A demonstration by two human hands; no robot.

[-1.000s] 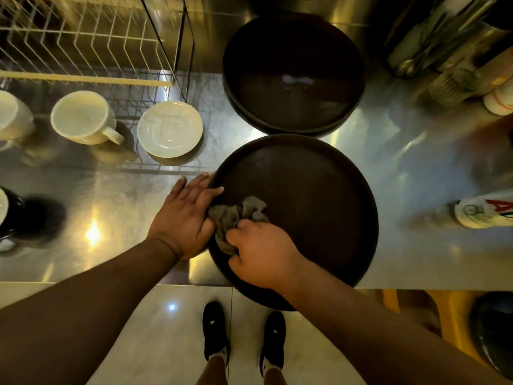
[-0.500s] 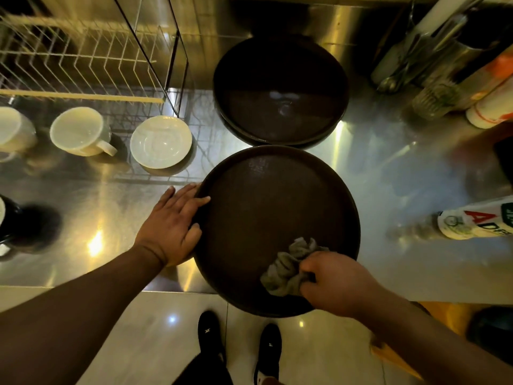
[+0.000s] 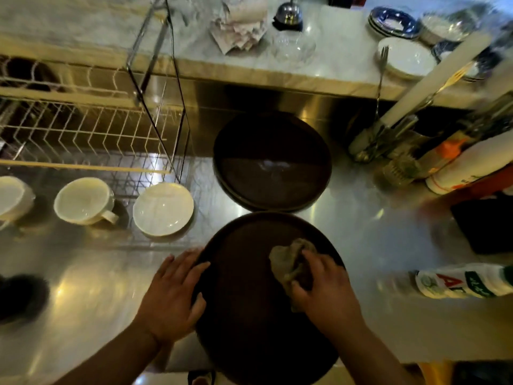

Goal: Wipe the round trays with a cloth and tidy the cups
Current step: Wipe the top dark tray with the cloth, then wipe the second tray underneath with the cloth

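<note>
A dark round tray [image 3: 247, 279] lies at the front edge of the steel counter, overhanging it. My right hand [image 3: 324, 290] presses a crumpled grey cloth [image 3: 288, 259] onto the tray's right half. My left hand [image 3: 172, 295] rests flat on the tray's left rim, fingers spread. Behind it sits a stack of dark round trays [image 3: 272, 162]. To the left stand a white cup [image 3: 86, 201] with a handle, part of another white cup [image 3: 12, 195] at the edge, and a white saucer [image 3: 163, 208].
A wire dish rack [image 3: 83, 129] stands at the back left. Bottles and a cutlery holder [image 3: 402, 140] crowd the right; a labelled bottle [image 3: 460, 280] lies on its side. A raised ledge behind carries plates [image 3: 405, 55], a glass and a bell.
My right hand has carried the cloth from the tray's near right edge up to its far right part. The view has tilted up, showing the back ledge. My left hand stays on the rim.
</note>
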